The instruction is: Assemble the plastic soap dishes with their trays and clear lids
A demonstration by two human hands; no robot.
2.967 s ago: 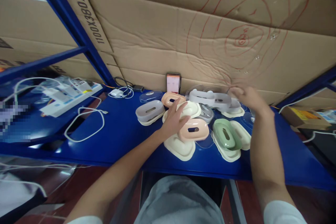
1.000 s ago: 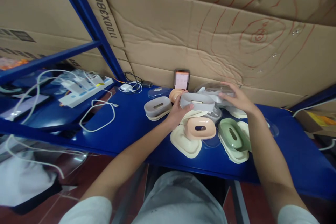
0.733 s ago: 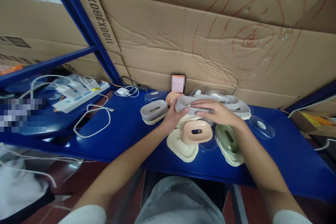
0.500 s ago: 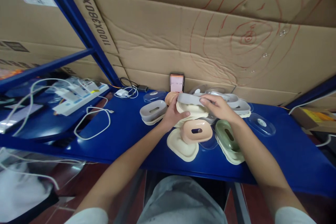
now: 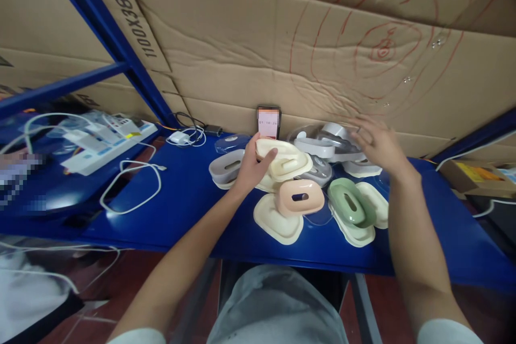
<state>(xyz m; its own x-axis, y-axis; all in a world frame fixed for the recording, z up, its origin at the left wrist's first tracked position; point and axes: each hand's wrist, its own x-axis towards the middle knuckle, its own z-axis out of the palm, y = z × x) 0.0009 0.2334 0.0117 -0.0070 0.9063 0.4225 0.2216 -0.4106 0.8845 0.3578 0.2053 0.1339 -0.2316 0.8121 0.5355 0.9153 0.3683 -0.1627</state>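
Observation:
My left hand [image 5: 252, 166] grips a cream oval tray [image 5: 288, 158], its thumb lying over the near side. My right hand [image 5: 381, 145] hovers over the back right of the pile with fingers apart, somewhat blurred and holding nothing. Below it are grey and clear plastic pieces. A light grey slotted cover [image 5: 314, 147] lies just behind the held tray. Nearer me, a peach slotted cover [image 5: 301, 197] rests partly on another cream tray [image 5: 278, 220]. A green slotted cover [image 5: 351, 202] sits on cream trays to the right. Left of my left hand is a grey slotted cover [image 5: 227, 166].
A phone [image 5: 268, 121] with a lit screen leans on the cardboard wall [image 5: 226, 54]. White cables [image 5: 131, 209] and a power strip [image 5: 108, 145] lie on the left of the blue table [image 5: 181, 215]. An open carton [image 5: 475, 180] stands at the far right.
My right hand has let go of the light grey cover and moved right and up. That cover now lies behind the cream tray. My left hand stays near the same place; the view shifted slightly.

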